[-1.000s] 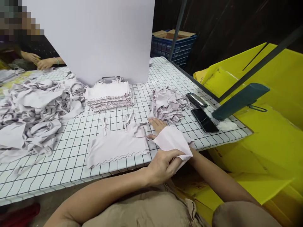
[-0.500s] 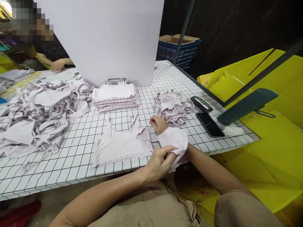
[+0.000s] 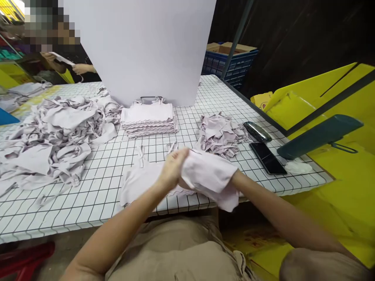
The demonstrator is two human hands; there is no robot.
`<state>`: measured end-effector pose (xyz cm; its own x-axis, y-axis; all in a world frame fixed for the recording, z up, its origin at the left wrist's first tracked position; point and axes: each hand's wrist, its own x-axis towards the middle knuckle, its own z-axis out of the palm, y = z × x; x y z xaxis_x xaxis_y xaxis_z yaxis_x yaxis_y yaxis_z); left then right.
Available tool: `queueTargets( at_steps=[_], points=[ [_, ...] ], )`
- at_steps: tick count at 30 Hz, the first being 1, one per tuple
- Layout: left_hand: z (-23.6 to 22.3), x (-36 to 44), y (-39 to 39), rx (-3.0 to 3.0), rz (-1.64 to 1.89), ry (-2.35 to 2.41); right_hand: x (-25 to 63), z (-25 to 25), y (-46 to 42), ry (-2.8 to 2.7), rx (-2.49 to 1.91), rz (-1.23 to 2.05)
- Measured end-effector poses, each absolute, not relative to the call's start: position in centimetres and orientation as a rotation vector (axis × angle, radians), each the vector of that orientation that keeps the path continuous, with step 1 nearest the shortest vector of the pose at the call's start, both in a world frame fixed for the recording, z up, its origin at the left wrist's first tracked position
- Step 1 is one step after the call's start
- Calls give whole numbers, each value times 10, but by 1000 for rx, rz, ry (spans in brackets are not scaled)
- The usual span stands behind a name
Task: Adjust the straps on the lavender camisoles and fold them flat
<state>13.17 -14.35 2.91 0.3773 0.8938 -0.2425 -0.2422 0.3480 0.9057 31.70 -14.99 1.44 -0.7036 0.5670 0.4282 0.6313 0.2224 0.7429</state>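
My left hand (image 3: 172, 168) is closed on the edge of a pale lilac fabric piece (image 3: 209, 169) above the table's front edge. That piece is pulled over my right forearm (image 3: 254, 189) like a sleeve, so my right hand is covered and its fingers do not show. Under my left arm a matching camisole top (image 3: 140, 181) with thin straps and a wavy hem lies flat, partly hidden. Just behind the fabric piece sits a loose heap of small crumpled pieces (image 3: 219, 132).
A neat stack of folded tops (image 3: 148, 119) stands before a white upright board (image 3: 146, 50). At left lies a large tangled garment pile (image 3: 67, 128). A phone (image 3: 267, 158), glasses case (image 3: 258, 131) and dark green bottle (image 3: 319, 136) are at right. A co-worker's hands (image 3: 83, 68) show beyond.
My left hand has moved up and forward along the fabric piece to its far end. My right hand, visible half a second ago, is now covered by the cloth. The view has shifted left.
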Motion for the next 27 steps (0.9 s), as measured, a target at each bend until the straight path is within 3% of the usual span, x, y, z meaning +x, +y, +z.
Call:
queueTargets(
  at_steps=[1,2,6,9,12,15,17,19,21,27],
  points=[
    [33,123,-126,799,912,922,326,35,-158,-2327,-1204,-1513],
    [37,114,-109,680,972,966,335,56,-164,-2261,-1284,-1276],
    [55,83,-57,440,1130,929,360,123,-165,-1425,-1292,453],
    [78,65,-31,497,1324,847,370,130,-148,-1010,-1123,975],
    [112,54,-14,652,1439,769,372,115,-123,-1176,-1223,1129],
    [146,54,-11,933,1267,707,352,116,-96,-1579,-1419,896],
    [163,59,-14,1177,1063,671,324,130,-77,-1777,-1321,716],
    [172,63,-19,1373,954,652,290,150,-56,-1924,-1064,825],
    [173,60,-21,1504,989,701,259,168,-34,-1981,-888,1076],
    [134,6,-17,1543,1307,1092,222,194,-3,-1631,-760,1355]
  ],
)
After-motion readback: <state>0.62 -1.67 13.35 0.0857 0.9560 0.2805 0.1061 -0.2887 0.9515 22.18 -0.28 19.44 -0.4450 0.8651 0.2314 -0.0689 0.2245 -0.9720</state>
